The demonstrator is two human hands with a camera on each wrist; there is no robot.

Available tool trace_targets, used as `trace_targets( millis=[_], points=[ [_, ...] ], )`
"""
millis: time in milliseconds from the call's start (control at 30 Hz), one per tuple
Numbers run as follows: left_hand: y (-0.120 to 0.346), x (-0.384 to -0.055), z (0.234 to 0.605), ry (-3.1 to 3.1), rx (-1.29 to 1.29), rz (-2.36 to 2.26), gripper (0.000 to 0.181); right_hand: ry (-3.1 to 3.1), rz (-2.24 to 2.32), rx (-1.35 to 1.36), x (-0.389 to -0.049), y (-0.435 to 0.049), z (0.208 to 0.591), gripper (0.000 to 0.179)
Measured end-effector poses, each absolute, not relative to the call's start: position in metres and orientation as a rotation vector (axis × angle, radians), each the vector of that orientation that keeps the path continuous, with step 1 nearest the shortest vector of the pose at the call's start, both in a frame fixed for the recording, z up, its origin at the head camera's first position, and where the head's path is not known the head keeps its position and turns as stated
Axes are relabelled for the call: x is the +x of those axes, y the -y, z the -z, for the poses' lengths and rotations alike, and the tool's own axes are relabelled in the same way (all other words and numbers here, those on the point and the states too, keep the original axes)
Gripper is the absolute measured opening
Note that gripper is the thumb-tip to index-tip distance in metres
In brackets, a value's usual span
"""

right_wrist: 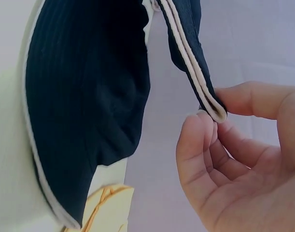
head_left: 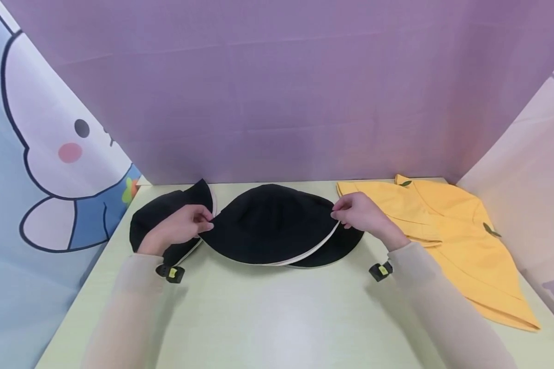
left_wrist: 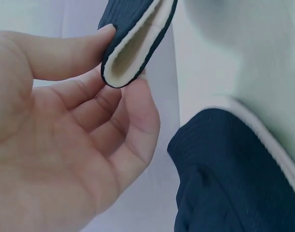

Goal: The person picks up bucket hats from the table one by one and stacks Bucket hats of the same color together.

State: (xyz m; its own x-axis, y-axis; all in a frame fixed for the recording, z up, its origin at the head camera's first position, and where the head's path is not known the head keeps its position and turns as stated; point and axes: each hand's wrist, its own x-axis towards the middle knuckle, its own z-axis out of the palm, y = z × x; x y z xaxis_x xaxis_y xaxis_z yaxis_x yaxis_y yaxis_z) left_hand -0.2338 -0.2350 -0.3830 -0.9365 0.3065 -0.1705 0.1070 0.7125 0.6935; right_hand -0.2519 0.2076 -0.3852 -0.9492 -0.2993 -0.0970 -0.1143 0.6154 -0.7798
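A black bucket hat [head_left: 272,225] with a pale brim edge is held folded flat between both hands, raised off the table. My left hand [head_left: 184,225] pinches one end of its brim between thumb and fingers; the left wrist view shows the folded brim corner [left_wrist: 137,48] and its cream lining. At the opposite end, my right hand [head_left: 361,211] pinches the other brim corner [right_wrist: 205,87]. Behind and below the held hat lies a second black hat [head_left: 341,248], partly hidden. Another black hat [head_left: 166,205] rests by my left hand, which covers part of it.
Yellow hats [head_left: 466,246] with small green leaves lie overlapping on the right of the pale table [head_left: 277,318]. A purple cloth [head_left: 277,102] hangs along the back edge. Printed cloths stand at the left [head_left: 55,154] and right [head_left: 535,179] sides.
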Motion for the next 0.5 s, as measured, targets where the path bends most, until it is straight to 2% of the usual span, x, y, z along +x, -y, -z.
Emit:
trace_targets(
  millis=[500],
  points=[
    [0.202, -0.245, 0.393, -2.719, 0.453, -1.089, 0.016, -2.687, 1.228, -0.258, -0.247, -0.243, 0.376, 0.022]
  ],
)
